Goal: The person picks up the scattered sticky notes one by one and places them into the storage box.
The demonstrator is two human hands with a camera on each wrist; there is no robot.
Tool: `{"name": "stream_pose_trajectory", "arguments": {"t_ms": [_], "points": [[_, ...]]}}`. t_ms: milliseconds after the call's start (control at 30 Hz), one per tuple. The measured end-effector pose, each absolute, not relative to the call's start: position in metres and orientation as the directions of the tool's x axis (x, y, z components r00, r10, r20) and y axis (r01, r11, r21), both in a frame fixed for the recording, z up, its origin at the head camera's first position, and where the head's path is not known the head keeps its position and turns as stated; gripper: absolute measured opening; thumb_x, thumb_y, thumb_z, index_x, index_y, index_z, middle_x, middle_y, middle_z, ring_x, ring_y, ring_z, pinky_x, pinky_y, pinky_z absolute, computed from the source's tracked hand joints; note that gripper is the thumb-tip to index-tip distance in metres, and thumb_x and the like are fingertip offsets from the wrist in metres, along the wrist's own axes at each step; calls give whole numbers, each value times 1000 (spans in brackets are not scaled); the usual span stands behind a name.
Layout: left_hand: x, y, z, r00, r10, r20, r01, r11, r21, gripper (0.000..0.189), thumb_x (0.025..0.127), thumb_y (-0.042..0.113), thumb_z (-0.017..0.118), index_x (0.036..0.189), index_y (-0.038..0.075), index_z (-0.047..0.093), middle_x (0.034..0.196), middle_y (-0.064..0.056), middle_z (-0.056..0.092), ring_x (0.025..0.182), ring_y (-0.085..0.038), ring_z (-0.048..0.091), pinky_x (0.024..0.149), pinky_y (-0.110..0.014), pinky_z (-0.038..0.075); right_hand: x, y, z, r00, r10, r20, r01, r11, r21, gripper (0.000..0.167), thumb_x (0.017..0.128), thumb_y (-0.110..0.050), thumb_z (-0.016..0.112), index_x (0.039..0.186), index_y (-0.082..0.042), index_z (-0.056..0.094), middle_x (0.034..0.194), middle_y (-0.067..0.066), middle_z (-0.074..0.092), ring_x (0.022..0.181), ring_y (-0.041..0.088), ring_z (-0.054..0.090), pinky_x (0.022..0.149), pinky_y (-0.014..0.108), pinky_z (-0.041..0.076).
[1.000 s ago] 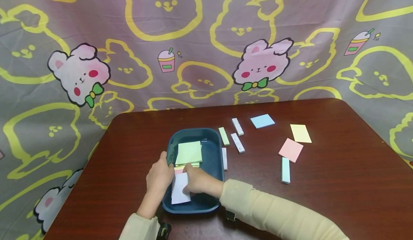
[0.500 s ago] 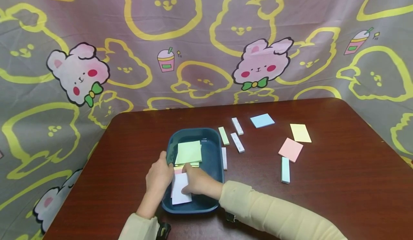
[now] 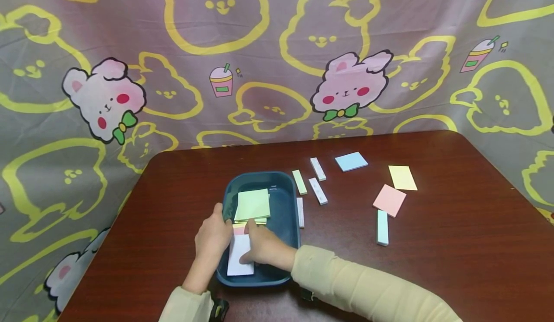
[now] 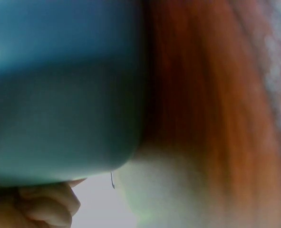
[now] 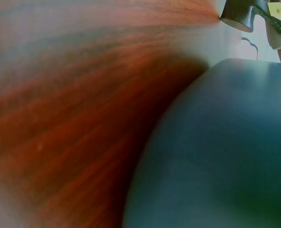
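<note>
A dark blue tray (image 3: 287, 216) stands on the table. My left hand (image 3: 213, 233) grips its left rim; in the left wrist view, curled fingers (image 4: 50, 206) show beside the tray's blurred wall (image 4: 64, 118). Inside the tray, my right hand (image 3: 266, 245) holds a white sticky note pad (image 3: 239, 259) by its right side, low in the tray's near-left part. Pink and yellow sticky notes (image 3: 239, 229) peek out beyond the white pad. Farther back in the tray lie light green sticky notes (image 3: 252, 204). The right wrist view has only the tray's outer wall (image 5: 216, 152), not the right hand.
Right of the tray lie a narrow green pad (image 3: 299, 182) and several narrow white ones (image 3: 318, 191). Farther right are blue (image 3: 351, 161), yellow (image 3: 402, 178) and pink (image 3: 390, 200) sticky notes and a narrow turquoise pad (image 3: 383, 227). A patterned curtain (image 3: 277, 62) hangs behind the table.
The white pad has shifted slightly left and straightened within the tray, with the right hand still on it. My left hand stays at the rim.
</note>
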State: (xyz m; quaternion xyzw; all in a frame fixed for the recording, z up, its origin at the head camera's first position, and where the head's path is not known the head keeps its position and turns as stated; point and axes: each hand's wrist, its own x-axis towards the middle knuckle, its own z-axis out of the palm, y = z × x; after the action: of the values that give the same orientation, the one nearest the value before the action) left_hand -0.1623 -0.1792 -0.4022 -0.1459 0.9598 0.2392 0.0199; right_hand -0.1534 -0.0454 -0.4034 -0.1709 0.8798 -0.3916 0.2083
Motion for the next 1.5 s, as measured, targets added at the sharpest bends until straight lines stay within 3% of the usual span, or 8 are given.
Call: {"name": "stream_pose_trajectory", "arguments": {"t_ms": [400,600,900,1267,1500], "points": [[-163,-179,-402,-955,-273,-114,-294,836,463,45,93,12,51,135,-1,42,90,-26,65,63,-28,60,52,-34,40,-154,-46,-403,-855,-469,-222,-149,631,-761,50,70,-9,83,105,-2,47,77,10,57,53,15,53,52,25,40],[-163,-180,-403,-956,-273,-106,-291,841,456,46,92,12,51,135,-1,42,94,-28,66,65,-31,61,53,-39,43,-153,-45,-403,-854,-470,-223,-140,621,-771,49,71,-9,82,105,-2,47,76,10,56,50,15,54,51,24,40],[-162,-180,-403,-957,-270,-111,-290,840,459,46,93,12,51,136,-2,41,100,-30,65,68,-31,62,54,-38,44,-152,-45,-403,-848,-466,-253,-87,594,-800,45,75,-7,78,106,-3,46,77,11,57,48,17,56,48,25,41],[-162,-180,-403,-956,-267,-120,-292,841,456,47,93,12,51,137,-1,40,95,-27,66,66,-29,61,54,-37,43,-153,-46,-407,-849,-467,-248,-75,570,-818,39,81,-7,73,107,-7,44,77,11,57,45,17,55,46,25,44],[-162,-180,-403,-954,-273,-120,-297,841,451,47,93,12,51,137,-1,41,98,-28,66,69,-31,63,56,-40,45,-153,-45,-408,-845,-478,-240,-88,567,-819,42,84,-7,70,117,-5,44,75,11,57,42,16,55,45,24,42]]}}
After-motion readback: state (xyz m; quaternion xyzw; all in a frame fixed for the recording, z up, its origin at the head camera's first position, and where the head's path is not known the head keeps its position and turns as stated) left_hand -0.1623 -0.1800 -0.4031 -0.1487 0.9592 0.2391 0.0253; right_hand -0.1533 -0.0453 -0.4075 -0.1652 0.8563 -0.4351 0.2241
